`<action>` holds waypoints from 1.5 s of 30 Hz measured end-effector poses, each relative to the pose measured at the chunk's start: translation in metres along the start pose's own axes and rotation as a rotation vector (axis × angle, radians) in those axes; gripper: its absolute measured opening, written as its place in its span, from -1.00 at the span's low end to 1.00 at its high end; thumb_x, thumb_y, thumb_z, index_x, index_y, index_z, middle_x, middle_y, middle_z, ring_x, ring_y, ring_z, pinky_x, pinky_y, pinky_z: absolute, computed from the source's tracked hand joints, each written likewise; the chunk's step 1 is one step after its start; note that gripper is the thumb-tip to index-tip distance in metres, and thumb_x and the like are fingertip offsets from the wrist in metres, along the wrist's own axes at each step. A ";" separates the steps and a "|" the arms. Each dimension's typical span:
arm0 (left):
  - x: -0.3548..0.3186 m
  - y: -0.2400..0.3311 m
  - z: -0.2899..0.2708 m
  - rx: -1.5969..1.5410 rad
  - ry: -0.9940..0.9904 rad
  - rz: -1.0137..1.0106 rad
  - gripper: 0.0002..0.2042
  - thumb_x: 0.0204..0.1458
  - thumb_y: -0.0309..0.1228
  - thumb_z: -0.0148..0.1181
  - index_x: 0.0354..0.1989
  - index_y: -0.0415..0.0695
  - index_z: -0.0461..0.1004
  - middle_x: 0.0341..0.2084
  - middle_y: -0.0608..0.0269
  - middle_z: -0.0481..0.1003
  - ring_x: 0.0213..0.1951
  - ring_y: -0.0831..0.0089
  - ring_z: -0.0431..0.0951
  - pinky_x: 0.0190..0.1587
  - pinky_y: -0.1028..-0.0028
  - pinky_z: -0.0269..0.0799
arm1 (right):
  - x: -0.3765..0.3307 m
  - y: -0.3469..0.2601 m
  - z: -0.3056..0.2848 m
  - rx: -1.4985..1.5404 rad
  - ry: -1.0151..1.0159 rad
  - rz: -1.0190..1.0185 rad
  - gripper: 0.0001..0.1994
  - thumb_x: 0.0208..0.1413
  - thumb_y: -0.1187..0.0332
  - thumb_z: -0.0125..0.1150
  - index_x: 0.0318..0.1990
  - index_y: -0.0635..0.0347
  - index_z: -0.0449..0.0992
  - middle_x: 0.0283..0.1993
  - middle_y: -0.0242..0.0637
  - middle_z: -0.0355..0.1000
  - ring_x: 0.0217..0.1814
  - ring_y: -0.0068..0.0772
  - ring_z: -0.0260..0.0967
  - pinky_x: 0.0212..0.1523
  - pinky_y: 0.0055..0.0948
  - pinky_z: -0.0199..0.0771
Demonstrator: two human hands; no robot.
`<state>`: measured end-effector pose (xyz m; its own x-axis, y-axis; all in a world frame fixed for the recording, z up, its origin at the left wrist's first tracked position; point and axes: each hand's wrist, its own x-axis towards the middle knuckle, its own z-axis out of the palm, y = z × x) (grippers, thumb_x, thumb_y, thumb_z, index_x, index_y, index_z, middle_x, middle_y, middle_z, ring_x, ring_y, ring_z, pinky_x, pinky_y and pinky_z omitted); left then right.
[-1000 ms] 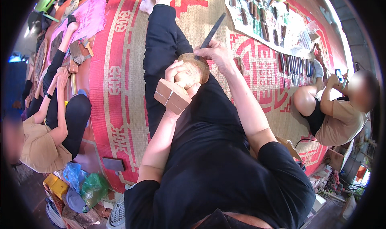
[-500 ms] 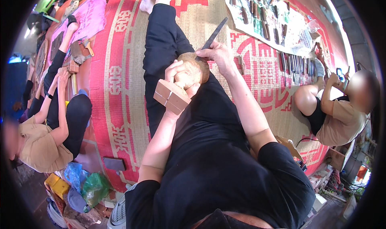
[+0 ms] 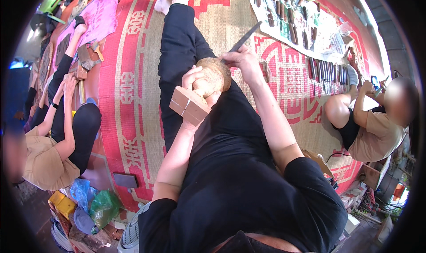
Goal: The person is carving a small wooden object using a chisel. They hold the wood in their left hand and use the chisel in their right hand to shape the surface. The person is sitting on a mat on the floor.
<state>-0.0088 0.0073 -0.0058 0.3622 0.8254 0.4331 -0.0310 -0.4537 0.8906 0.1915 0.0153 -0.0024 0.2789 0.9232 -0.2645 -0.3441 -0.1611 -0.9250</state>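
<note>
Over my lap, my left hand [image 3: 194, 80] is wrapped round a wooden carving [image 3: 218, 71] with a pale rounded body and a squared reddish-brown block [image 3: 189, 107] at its near end. Part of the carving lies behind my fingers. My right hand [image 3: 243, 63] grips a long flat dark tool that looks like a file [image 3: 246, 37]. Its free end points up and to the right, while its other end meets the far right side of the carving. My right fingers hide some of that contact.
Under my legs lies a red and tan woven mat [image 3: 133, 97]. At the upper right, a sheet [image 3: 330, 46] carries several dark-handled tools, with a row of chisels [image 3: 328, 71] beside it. A person [image 3: 49, 151] sits at left, another [image 3: 377, 128] at right. Plastic bags [image 3: 104, 208] lie lower left.
The file's free end has swung a little right and down, and my right hand shifted slightly with it. My left hand and the carving stay nearly still.
</note>
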 end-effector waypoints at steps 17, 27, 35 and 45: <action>0.001 0.004 0.001 -0.032 0.036 -0.041 -0.44 -0.16 -0.35 0.39 0.03 -0.19 0.28 0.05 0.09 0.29 0.17 0.18 0.29 0.30 0.15 0.10 | 0.001 0.014 -0.017 0.077 0.191 -0.014 -0.91 -0.01 0.49 0.27 -0.33 0.28 0.52 -0.39 -0.19 0.55 -0.43 -0.41 0.52 -0.28 -0.43 0.54; 0.000 0.003 0.000 0.040 0.007 -0.009 -0.45 -0.15 -0.40 0.36 0.03 -0.20 0.26 0.05 0.09 0.28 0.18 0.18 0.26 0.29 0.17 0.13 | -0.015 0.021 0.001 0.155 0.201 -0.071 -0.92 0.00 0.49 0.27 -0.32 0.23 0.54 -0.40 -0.25 0.55 -0.36 -0.48 0.51 -0.30 -0.44 0.52; -0.001 0.004 0.001 0.024 0.033 -0.055 -0.45 -0.15 -0.39 0.38 0.04 -0.19 0.27 0.06 0.09 0.29 0.16 0.20 0.28 0.24 0.21 0.18 | -0.034 0.014 0.013 0.011 0.131 -0.068 -0.84 -0.02 0.43 0.32 -0.25 0.21 0.59 -0.31 -0.34 0.55 -0.30 -0.54 0.44 -0.17 -0.49 0.42; -0.002 0.000 0.001 0.029 0.030 -0.048 -0.43 -0.17 -0.42 0.39 0.05 -0.17 0.26 0.05 0.08 0.29 0.18 0.18 0.25 0.24 0.20 0.17 | -0.015 0.029 -0.009 0.298 0.232 -0.017 -0.90 0.01 0.49 0.23 -0.34 0.33 0.50 -0.41 -0.17 0.54 -0.40 -0.38 0.54 -0.33 -0.50 0.54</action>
<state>-0.0084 0.0054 -0.0070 0.3342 0.8562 0.3940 0.0131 -0.4222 0.9064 0.1853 -0.0065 -0.0279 0.4709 0.8155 -0.3364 -0.5738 -0.0066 -0.8190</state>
